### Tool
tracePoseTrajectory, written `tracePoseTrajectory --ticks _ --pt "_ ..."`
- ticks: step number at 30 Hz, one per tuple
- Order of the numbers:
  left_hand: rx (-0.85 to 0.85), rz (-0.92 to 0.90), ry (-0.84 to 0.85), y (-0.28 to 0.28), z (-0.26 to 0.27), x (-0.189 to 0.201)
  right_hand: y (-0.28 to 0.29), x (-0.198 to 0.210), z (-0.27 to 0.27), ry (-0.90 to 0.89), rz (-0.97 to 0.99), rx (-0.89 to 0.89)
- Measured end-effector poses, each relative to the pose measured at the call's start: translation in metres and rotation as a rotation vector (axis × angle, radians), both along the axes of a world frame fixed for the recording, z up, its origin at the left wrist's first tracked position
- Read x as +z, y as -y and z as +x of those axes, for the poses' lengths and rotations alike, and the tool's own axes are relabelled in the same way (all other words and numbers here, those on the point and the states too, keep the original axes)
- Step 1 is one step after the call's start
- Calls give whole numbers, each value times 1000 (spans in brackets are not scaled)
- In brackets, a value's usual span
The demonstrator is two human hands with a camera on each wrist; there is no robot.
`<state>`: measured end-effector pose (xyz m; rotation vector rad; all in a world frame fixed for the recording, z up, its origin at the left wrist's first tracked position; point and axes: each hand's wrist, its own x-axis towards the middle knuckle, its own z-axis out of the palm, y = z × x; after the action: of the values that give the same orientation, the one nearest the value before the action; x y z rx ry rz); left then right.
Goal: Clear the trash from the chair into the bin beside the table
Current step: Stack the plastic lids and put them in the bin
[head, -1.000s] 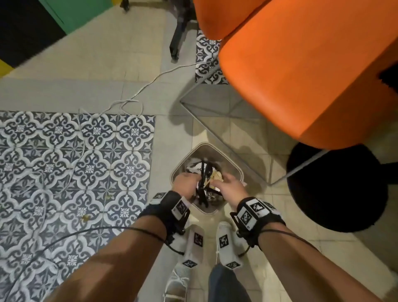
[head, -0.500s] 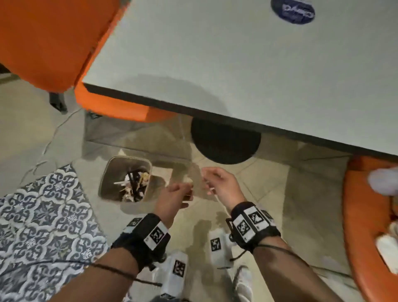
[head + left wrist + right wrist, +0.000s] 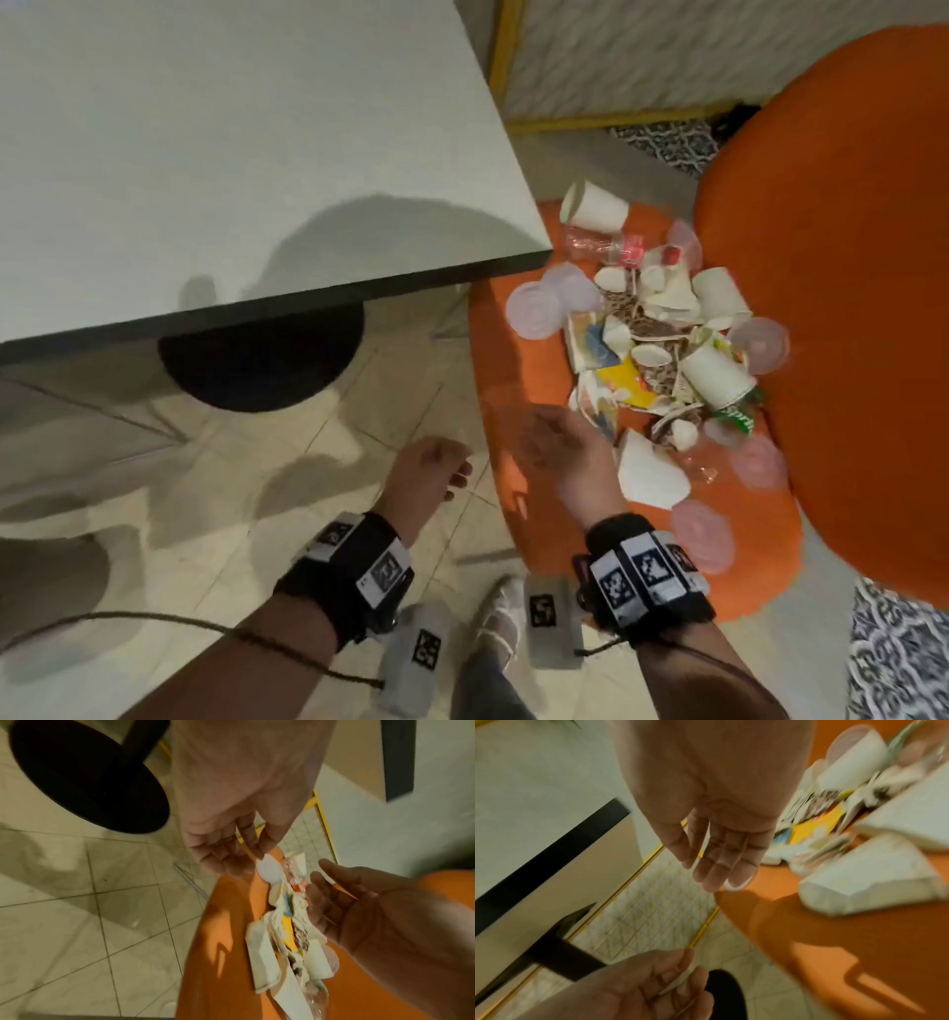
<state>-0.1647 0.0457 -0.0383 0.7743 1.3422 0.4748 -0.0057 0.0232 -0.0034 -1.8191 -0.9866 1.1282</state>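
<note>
Both hands are empty right now. The right hand [image 3: 567,452] hovers over the near edge of the orange chair [image 3: 518,370], fingers loose and slightly spread, just beside the trash [image 3: 662,329]: paper cups, clear lids, wrappers and a squashed bottle, all heaped on the seat. The left hand [image 3: 429,475] hangs over the floor tiles by the table [image 3: 246,154], fingers relaxed. The bin isn't in view.
</note>
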Motion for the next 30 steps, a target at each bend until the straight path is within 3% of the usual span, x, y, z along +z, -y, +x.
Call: tracePoseTrajectory --ticks 3,7,8,10,12,14,17,19,21,24,30 --pt "-63 25 -97 -15 66 -9 -1 0 75 127 -46 -28" --pt "-50 146 -282 -43 125 -17 6 -13 159 551 -273 -63" --pt "-31 202 -314 -54 136 -18 11 -14 174 611 -368 -56" --pt "-159 478 -550 -81 154 -21 27 -18 195 689 -596 101" --pt "-219 658 -772 -116 164 -33 42 -21 202 690 -759 252" --pt "-300 664 -807 -149 170 -43 53 -28 203 648 -816 208" --pt "-660 656 -1017 -185 182 -52 67 -55 196 472 -914 84" --pt "-793 610 -1035 -198 188 -57 75 -76 187 485 -960 55" --pt "-830 602 -1007 -198 192 -55 79 -91 180 629 -926 10" --pt "-678 666 -981 -189 190 -57 80 -97 175 771 -868 -12" --pt "-606 683 -885 -189 182 -57 82 -92 179 668 -879 -151"
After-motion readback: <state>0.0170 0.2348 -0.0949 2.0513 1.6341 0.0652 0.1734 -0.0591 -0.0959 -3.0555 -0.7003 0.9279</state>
